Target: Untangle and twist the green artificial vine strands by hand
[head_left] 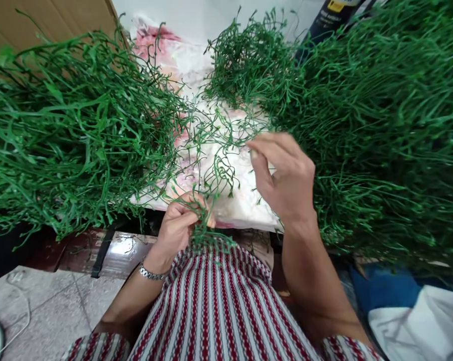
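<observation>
Striped shirt (215, 306) nearest my camera, left hand (178, 220) pinching stems (202, 228) by the tabletop's (245, 203) near edge, right hand (286, 175) curled above, whether gripping I cannot tell, heaps (384, 120) both sides.

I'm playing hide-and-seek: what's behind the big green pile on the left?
Brown cardboard shows behind the green pile. The pile covers its lower part, so that can't be seen.
</observation>
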The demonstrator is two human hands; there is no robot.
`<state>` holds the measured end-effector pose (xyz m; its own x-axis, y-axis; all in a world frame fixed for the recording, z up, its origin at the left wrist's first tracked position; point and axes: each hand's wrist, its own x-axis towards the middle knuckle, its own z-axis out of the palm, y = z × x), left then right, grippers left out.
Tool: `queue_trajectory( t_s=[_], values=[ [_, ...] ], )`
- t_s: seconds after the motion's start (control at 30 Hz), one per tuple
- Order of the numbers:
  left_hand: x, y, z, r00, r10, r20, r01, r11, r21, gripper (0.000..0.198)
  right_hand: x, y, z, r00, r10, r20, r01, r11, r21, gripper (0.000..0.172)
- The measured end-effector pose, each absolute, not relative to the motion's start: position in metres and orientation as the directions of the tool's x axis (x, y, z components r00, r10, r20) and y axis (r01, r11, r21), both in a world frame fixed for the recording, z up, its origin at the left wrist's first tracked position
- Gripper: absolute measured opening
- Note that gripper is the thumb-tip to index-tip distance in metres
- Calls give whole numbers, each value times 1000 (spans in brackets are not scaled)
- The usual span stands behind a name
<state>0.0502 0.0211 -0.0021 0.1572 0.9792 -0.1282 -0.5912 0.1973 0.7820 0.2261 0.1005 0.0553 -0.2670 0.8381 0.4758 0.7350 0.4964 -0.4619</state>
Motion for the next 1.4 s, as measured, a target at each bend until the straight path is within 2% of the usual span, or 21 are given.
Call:
queue_trajectory(
  t_s=[0.07,0.13,0.2,0.27,0.37,0.5,0.6,0.7,0.77,0.8,0.83,0.9,0.93,1.0,1.1,1.23,1.33,1.4],
  values=[
    [56,21,-2,124,982,-143,-573,188,797,8,225,78,50,-328,897,297,577,439,-689,22],
    [64,22,-3,60,992,-113,-556,127,822,8,222,61,40,-441,896,59,397,253,-882,22],
    [71,22,-4,-10,999,-46,-523,34,852,7,219,52,28,-447,891,-72,207,24,-978,21],
    [78,23,-6,-31,999,-19,-495,1,869,9,219,49,17,-383,915,-129,39,-124,-992,19],
    [86,25,-5,15,994,-105,-540,96,836,13,223,48,9,-314,932,-182,-82,-217,-973,15],
    [97,32,1,-13,970,-242,-622,182,762,13,229,48,11,-146,978,-152,-308,-191,-932,15],
    [101,35,4,-11,957,-289,-589,227,776,11,232,49,14,-85,987,-137,-433,-160,-887,16],
    [97,32,3,81,969,-232,-425,244,872,9,238,53,14,-4,994,-106,-413,-98,-906,16],
    [93,26,3,44,995,-87,-191,94,977,10,243,55,13,59,996,-60,-370,-34,-928,15],
    [92,23,3,0,999,45,-34,-45,998,11,244,56,13,72,997,-41,-348,-13,-938,15],
    [92,21,4,-25,979,200,128,-196,972,13,246,56,12,73,997,-25,-328,0,-945,14],
    [94,19,5,26,882,470,401,-440,804,16,245,56,10,51,999,-1,-295,14,-955,14],
    [97,20,6,82,839,537,493,-503,710,17,243,55,9,37,999,7,-278,17,-961,14],
    [102,23,6,156,815,558,605,-525,598,15,240,53,8,2,1000,18,-241,18,-970,15],
    [107,29,3,124,853,507,638,-459,618,8,235,51,7,-72,997,10,-204,-5,-979,18],
    [105,30,0,90,861,500,577,-454,678,14,237,47,8,-160,987,15,-107,-2,-994,20],
    [101,27,1,47,905,423,482,-391,784,15,240,46,10,-129,985,115,17,119,-993,13],
    [99,26,3,39,958,284,350,-280,894,14,242,48,12,-125,967,221,125,236,-964,16]
  ],
)
